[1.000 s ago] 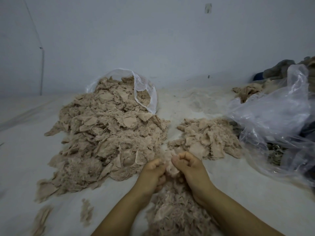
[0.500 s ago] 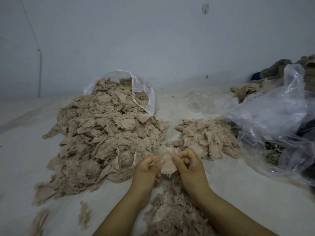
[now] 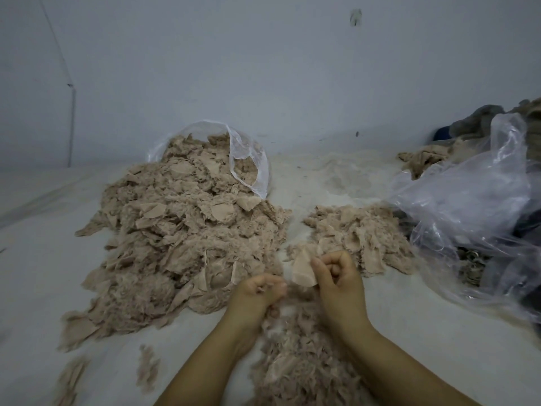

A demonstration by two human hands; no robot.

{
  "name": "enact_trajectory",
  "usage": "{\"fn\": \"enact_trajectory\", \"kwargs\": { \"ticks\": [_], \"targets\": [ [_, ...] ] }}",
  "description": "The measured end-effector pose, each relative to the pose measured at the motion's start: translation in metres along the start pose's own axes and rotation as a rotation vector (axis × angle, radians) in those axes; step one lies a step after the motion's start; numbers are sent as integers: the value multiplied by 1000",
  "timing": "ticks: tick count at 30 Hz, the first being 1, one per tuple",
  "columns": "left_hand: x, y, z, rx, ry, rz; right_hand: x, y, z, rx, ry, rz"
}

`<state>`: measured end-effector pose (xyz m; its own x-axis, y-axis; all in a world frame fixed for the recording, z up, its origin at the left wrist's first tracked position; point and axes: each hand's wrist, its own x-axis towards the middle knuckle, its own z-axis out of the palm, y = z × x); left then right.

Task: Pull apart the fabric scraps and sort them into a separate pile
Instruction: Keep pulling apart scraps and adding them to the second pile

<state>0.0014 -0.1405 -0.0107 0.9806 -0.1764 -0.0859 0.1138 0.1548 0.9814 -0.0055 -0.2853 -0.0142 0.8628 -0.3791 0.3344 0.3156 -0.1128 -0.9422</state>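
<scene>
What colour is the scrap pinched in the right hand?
Pale beige-pink, plain, no pattern: the scrap in the right hand, head view.

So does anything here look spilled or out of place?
Mostly the big heap of fabric scraps: it has tumbled out of its clear bag, which lies tipped over by the wall. A few stray scraps lie apart at the lower left, away from any pile.

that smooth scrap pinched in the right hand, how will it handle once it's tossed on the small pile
Probably floppy: the scrap curls and droops from the right hand. Likely very light, thin at its edges, so it may flutter short of the small pile. It could snag on fuzzy pieces there.
</scene>
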Motion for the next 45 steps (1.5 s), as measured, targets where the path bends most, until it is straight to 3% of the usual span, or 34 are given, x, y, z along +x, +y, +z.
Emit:
{"fn": "enact_trajectory", "kwargs": {
  "ticks": [3, 5, 7, 10, 20, 22, 24, 26, 29, 31, 32, 34, 36, 42, 45],
  "targets": [
    [5, 7, -13, -118, 79, -6, 5, 2, -7, 20, -38, 52],
    [4, 9, -11, -193, -25, 22, 1, 3, -4, 26, -147, 71],
    [0, 8, -4, -133, -109, 23, -5, 2, 0, 9, -266, 59],
    [-3, 6, -1, -44, -56, 33, -9, -1, 2, -26, -378, 41],
    [6, 8, -3, -370, 95, -3, -9, -10, 1, 105, -410, 209],
    [9, 9, -10, -367, 154, 7, -3, -12, -2, 160, -309, 249],
    [9, 10, -20, -185, 144, 8, 7, -16, -10, 268, -153, 292],
    [2, 14, -25, 94, -67, -43, 14, -16, -16, 408, -125, 367],
    [-9, 18, -25, 635, -429, -98, 11, -12, -19, 228, -277, 489],
    [-11, 16, -21, 1014, -534, 20, 6, -7, -20, -27, -429, 377],
    [-10, 15, -20, 1095, -533, 98, 4, -6, -20, -95, -520, 314],
    [-9, 13, -21, 998, -489, 147, 2, -6, -20, -181, -692, 239],
    [-10, 13, -24, 728, -408, 101, 1, -7, -21, -264, -785, 190],
    [-7, 17, -33, 291, -329, -46, 2, -11, -27, -250, -892, 125],
    [-6, 23, -35, 131, -258, -81, 3, -13, -30, -167, -963, 199]
  ]
}}
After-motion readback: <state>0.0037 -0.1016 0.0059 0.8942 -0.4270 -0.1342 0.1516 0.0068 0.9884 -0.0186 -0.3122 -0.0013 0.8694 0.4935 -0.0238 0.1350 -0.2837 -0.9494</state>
